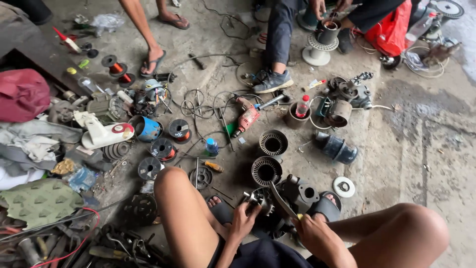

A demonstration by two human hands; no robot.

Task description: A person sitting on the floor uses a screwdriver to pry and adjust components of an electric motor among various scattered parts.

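While the left hand (243,221) clamps the motor part (260,198) on the floor (396,149) between the knees, the right hand (310,231), fist closed on the blade (278,198), should pry gently, away from fingers.

Colours: grey, stained concrete floor (421,129); red power drill (246,119) w/ green tip; blue can (147,129); black wire spools (171,139) wound w/ copper-orange; maroon bag (22,94); green cloth (39,201) w/ dark triangle pattern. Dark grey, ribbed motor housings (270,156); red plastic bag (389,32) far right; small screwdriver (213,166) w/ orange handle.
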